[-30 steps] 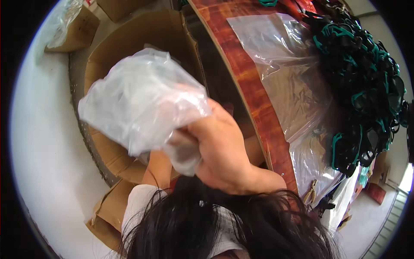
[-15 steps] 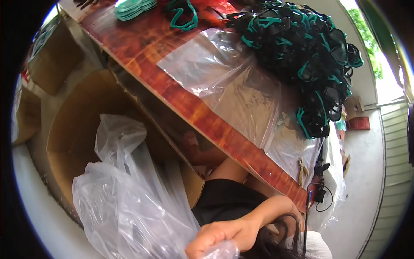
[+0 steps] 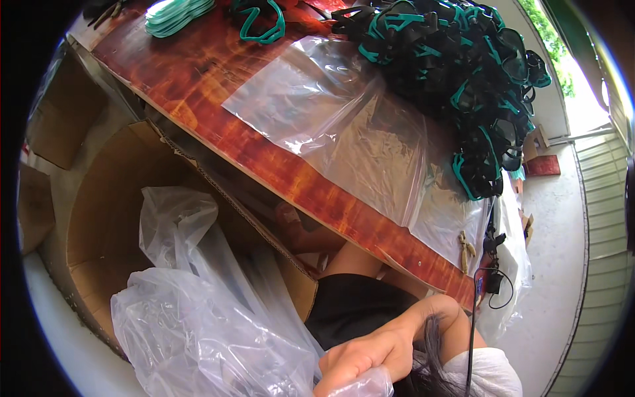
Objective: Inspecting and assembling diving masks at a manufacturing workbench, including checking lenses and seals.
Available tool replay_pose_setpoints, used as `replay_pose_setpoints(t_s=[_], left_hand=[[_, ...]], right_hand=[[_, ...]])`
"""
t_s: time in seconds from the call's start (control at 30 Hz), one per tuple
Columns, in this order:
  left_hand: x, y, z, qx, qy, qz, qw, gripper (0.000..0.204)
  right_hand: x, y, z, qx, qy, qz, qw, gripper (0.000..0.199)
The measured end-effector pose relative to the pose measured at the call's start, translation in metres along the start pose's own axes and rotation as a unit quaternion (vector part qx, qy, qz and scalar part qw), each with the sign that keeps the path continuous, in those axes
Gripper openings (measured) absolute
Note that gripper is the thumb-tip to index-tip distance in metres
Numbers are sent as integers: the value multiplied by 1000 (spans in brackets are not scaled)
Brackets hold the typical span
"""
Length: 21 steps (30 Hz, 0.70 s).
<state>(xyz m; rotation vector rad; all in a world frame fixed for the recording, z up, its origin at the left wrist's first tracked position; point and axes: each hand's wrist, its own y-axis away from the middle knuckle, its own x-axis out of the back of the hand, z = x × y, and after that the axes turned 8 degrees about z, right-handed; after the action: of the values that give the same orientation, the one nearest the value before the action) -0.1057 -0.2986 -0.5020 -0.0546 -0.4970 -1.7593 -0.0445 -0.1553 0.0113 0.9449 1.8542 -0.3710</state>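
Near the bottom edge, my right hand [image 3: 367,354] is closed in a fist around gathered clear plastic. A bunched end pokes out below the fingers. This appears to be part of the large clear plastic bag [image 3: 218,331], which lies crumpled in a big open cardboard box [image 3: 99,218] at my left. One folded end of the bag stands up against the inside of the box. My left hand is out of view. On the table, flat clear plastic bags [image 3: 377,145] lie partly over one another along the near edge.
The glossy red-brown table [image 3: 198,99] slants across above my thighs. A heap of black and teal goggle-like items [image 3: 456,79] covers its far right. Stacked pale-green pieces [image 3: 177,16] sit far left. Small brass-coloured snips [image 3: 465,251] and a black cable [image 3: 510,291] lie at the right.
My right hand has moved slightly right and up, still gripping the plastic. The crumpled bag sits a little lower in view. The whole view has shifted, with the table's far part moving left.
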Motion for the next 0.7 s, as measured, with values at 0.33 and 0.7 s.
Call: replay_pose_setpoints(t_s=[0.33,0.7], left_hand=[[129,66,37,65,-8,105,992,51],[220,268,321,47,-27,101,993,48]], right_hand=[[-1,-12,-13,185,198,187,944,26],[104,-46,-2,368,368,433,736,26]])
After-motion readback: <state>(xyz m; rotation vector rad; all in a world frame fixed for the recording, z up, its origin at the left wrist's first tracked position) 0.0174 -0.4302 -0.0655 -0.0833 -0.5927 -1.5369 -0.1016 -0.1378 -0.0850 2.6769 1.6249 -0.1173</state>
